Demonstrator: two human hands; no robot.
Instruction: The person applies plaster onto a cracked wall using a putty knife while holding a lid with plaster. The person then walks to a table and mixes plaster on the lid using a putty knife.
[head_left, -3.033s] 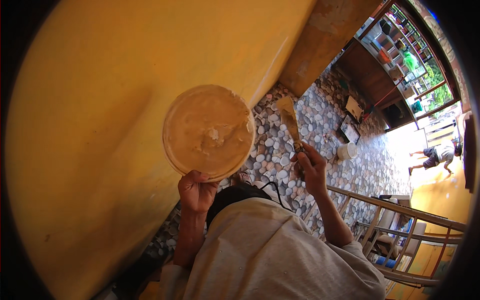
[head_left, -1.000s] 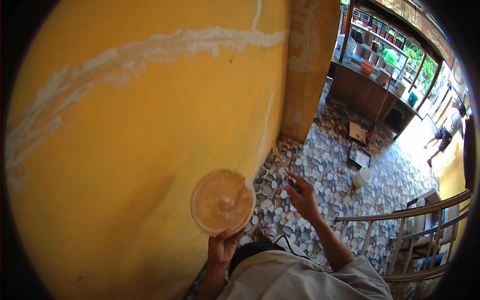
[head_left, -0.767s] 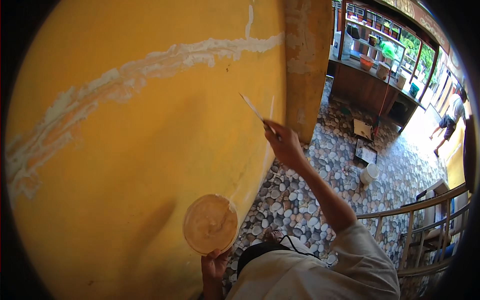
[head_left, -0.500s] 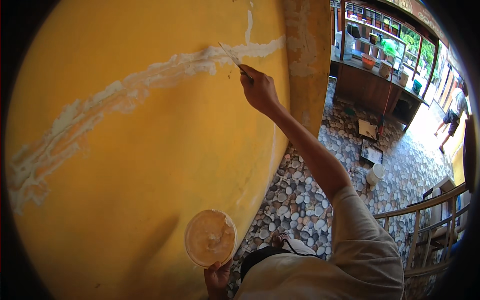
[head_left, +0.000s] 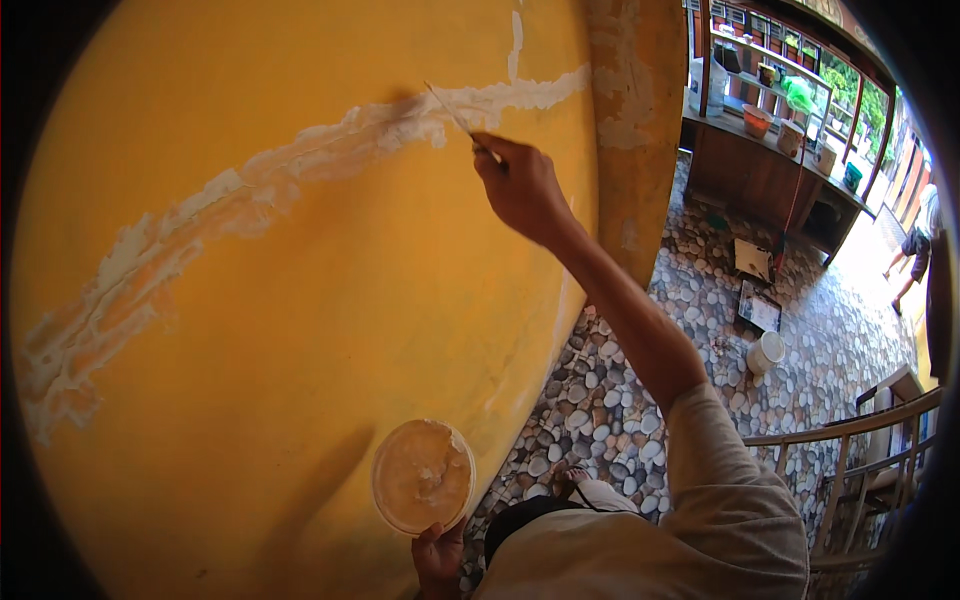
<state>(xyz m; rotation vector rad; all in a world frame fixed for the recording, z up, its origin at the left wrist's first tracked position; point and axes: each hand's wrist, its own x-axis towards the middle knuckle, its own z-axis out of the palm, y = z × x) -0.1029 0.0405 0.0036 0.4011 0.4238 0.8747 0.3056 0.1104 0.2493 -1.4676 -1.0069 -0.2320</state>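
My right hand [head_left: 520, 190] grips a putty knife [head_left: 452, 112], its blade angled up and left at a rough band of pale filler [head_left: 225, 200] across the yellow wall [head_left: 280, 350]; whether the tip touches is hard to tell. A thin pale streak rises from that band near the top. Low in the view, close to the wall, my left hand [head_left: 437, 555] holds a round lid [head_left: 422, 478] smeared with tan putty, fingers under its near edge.
A patched pillar [head_left: 625, 110] ends the wall. Beyond it stand a wooden counter [head_left: 735, 165] with containers, two trays [head_left: 760, 305] and a white bucket [head_left: 765, 352] on the pebble-patterned floor. A metal railing [head_left: 850, 425] curves at lower right; another person [head_left: 915, 250] is by the bright opening.
My right hand and knife have risen from beside the lid to the filler band, shifting slightly left in the last half second. The lid sits lower in view, still held in my left hand.
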